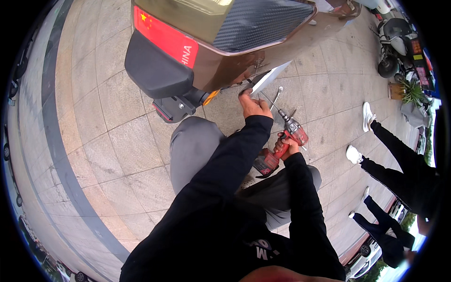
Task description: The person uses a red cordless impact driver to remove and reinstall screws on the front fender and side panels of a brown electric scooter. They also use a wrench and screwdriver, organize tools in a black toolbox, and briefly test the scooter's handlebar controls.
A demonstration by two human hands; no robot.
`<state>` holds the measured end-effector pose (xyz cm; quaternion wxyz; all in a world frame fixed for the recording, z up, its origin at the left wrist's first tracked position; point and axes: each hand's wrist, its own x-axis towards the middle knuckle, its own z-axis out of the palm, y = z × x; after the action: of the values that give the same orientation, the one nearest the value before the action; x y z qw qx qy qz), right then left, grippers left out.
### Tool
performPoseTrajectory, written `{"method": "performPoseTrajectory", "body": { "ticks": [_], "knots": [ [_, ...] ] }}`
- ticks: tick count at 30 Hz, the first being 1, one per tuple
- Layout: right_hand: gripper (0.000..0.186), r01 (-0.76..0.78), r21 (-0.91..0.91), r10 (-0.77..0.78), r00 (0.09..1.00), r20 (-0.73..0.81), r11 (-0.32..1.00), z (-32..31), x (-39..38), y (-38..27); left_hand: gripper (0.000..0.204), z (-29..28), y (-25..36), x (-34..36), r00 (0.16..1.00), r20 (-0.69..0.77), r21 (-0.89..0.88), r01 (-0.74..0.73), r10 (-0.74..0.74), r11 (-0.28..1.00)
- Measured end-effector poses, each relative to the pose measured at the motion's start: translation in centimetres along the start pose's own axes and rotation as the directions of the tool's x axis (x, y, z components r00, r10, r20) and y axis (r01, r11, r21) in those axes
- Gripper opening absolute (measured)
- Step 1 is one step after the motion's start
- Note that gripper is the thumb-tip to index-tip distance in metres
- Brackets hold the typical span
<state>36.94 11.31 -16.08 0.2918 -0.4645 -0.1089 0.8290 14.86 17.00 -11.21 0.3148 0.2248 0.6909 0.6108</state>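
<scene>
My left hand is closed at the near edge of a white plate, which sticks out under the rear of a brown scooter. Its fingertips are partly hidden by the plate and a dark bracket. In my right hand is a red and grey cordless drill, gripped by its handle. The drill's long thin bit points up and left, toward the plate beside my left hand. A silver wrench-like tool lies on the paving just past the bit.
A black padded backrest and a rear reflector bracket jut from the scooter toward me. People in dark trousers stand at the right. Farther right are a parked scooter and a potted plant. Tiled paving surrounds me.
</scene>
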Motion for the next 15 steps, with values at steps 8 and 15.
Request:
{"method": "performPoseTrajectory", "body": {
  "ticks": [8,15],
  "knots": [
    [0.036,-0.004,0.004,0.004,0.999,0.032,1.000,-0.3,0.0,0.2,0.050,0.2,-0.3,0.5,0.997,-0.056,0.058,-0.041,0.044,0.997],
    [0.036,0.057,-0.065,-0.054,0.998,0.044,0.996,-0.1,0.7,0.5,0.051,0.4,-0.6,0.9,0.999,-0.039,0.042,-0.019,0.021,0.999]
  ]
}}
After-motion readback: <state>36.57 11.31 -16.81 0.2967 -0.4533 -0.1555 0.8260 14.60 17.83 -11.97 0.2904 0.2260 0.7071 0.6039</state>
